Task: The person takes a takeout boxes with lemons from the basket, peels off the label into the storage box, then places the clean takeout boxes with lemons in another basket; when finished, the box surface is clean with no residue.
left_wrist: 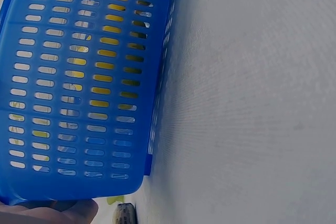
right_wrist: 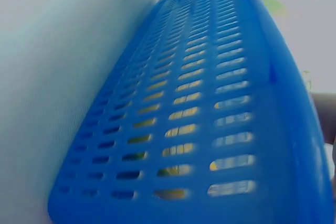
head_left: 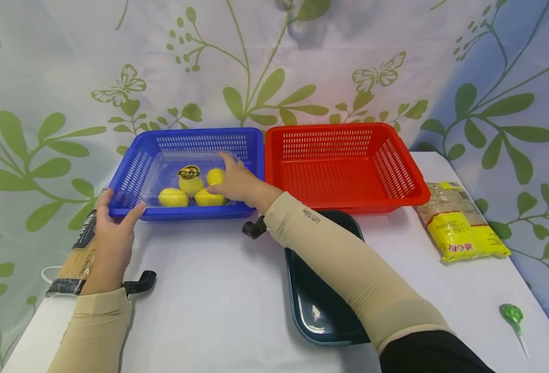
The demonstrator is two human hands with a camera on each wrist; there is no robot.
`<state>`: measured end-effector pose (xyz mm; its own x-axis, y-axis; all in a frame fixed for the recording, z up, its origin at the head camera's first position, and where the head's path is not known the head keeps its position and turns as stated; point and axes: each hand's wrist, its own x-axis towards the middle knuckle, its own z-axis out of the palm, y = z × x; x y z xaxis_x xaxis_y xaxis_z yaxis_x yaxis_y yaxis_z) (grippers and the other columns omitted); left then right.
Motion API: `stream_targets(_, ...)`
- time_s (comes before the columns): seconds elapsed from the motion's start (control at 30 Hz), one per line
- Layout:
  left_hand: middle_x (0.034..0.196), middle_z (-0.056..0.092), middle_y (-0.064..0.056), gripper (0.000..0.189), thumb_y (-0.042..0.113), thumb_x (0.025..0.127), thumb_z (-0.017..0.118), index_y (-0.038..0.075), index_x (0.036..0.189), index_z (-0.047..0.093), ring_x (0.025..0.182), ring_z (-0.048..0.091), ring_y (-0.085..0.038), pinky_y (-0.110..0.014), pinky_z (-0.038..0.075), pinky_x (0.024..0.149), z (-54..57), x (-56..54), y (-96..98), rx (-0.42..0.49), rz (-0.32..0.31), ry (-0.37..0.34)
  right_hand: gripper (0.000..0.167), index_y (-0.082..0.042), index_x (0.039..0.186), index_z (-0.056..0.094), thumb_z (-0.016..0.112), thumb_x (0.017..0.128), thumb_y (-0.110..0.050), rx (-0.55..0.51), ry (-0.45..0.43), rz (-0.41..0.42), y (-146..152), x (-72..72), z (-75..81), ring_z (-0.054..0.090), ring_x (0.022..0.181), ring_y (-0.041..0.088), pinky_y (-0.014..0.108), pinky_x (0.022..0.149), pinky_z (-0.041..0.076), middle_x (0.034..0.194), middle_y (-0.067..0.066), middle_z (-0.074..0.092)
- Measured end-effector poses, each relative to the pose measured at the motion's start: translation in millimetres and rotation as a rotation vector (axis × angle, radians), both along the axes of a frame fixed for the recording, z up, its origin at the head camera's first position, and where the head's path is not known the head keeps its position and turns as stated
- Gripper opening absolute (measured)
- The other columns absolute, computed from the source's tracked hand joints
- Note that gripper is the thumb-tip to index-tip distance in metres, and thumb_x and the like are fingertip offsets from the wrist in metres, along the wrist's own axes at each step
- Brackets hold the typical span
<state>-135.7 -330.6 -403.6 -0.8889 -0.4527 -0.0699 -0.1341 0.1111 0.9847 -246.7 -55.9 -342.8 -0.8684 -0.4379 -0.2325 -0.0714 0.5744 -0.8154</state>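
A blue plastic basket (head_left: 186,213) with slotted walls stands at the back left. In it lies a clear plastic box (head_left: 162,168) with a black and gold label, and several yellow round things (head_left: 172,197) show through it. At the basket's front left corner my left hand (head_left: 114,238) holds the rim, thumb on the front side. My right hand (head_left: 239,181) reaches over the basket's front, its fingers spread on the right end of the box. In the left wrist view, fingertips (left_wrist: 79,211) touch the basket's corner; the right wrist view mostly shows its slotted wall (right_wrist: 178,114).
Right of the blue basket stands a red basket (head_left: 326,178). A dark green tray (head_left: 323,305) lies partly under my right forearm. At the right are a yellow bag (head_left: 461,228) and a green lollipop (head_left: 512,313). A brown package (head_left: 76,259) lies by my left hand.
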Motion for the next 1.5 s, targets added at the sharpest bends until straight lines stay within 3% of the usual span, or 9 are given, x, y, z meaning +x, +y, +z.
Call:
stream_targets(0.13,0.175,0.008,-0.002,0.094,0.035,0.101,0.073,0.034,0.169,0.009,0.156,0.018,-0.019,-0.033,0.022,0.122,0.9,0.2,0.4,-0.003,-0.003,0.005,0.098,-0.032,0.169,0.011,0.078,0.098,-0.022,-0.105,-0.103,-0.062,1,-3.8,-1.9,0.015,0.157,0.035,0.063,0.117,0.029,0.174,0.010,0.015)
stream_targets(0.3,0.174,0.009,-0.003,0.093,0.034,0.101,0.074,0.033,0.169,0.010,0.155,0.019,-0.018,-0.031,0.023,0.121,0.8,0.1,0.2,0.012,-0.002,0.026,0.099,-0.037,0.169,0.014,0.077,0.097,-0.011,-0.258,-0.246,-0.093,2,-8.6,-2.7,0.035,0.148,0.035,0.060,0.115,0.036,0.170,0.009,0.025)
stream_targets(0.57,0.174,0.010,-0.003,0.093,0.035,0.101,0.073,0.033,0.169,0.010,0.156,0.019,-0.019,-0.033,0.023,0.121,1.1,1.2,-0.1,0.001,-0.010,0.019,0.099,-0.043,0.168,0.021,0.065,0.097,0.011,-0.445,-0.435,-0.139,3,-14.2,-1.8,0.025,0.153,0.042,0.074,0.109,0.031,0.174,0.008,0.009)
stream_targets(1.03,0.174,0.009,-0.004,0.093,0.034,0.101,0.073,0.033,0.169,0.010,0.157,0.017,-0.019,-0.032,0.021,0.122,0.4,2.4,0.0,0.022,-0.010,0.028,0.093,-0.037,0.167,0.029,0.062,0.096,0.015,-0.468,-0.488,-0.168,3,-14.5,-2.4,0.032,0.148,0.047,0.069,0.104,0.043,0.171,0.014,0.015)
stream_targets(1.27,0.175,0.008,-0.003,0.092,0.036,0.102,0.072,0.035,0.169,0.009,0.157,0.016,-0.020,-0.034,0.020,0.122,0.2,2.9,-0.7,0.010,-0.009,0.007,0.092,-0.037,0.167,0.030,0.062,0.096,0.013,-0.465,-0.481,-0.172,2,-14.3,-3.3,0.038,0.143,0.046,0.058,0.091,0.056,0.171,0.014,0.016)
stream_targets(1.5,0.175,0.006,-0.002,0.092,0.036,0.102,0.071,0.034,0.170,0.008,0.157,0.014,-0.019,-0.034,0.020,0.122,0.6,2.8,-0.5,-0.001,-0.017,0.003,0.092,-0.036,0.167,0.031,0.062,0.095,0.014,-0.481,-0.475,-0.181,2,-13.2,-4.0,0.039,0.142,0.044,0.055,0.082,0.060,0.171,0.012,0.018)
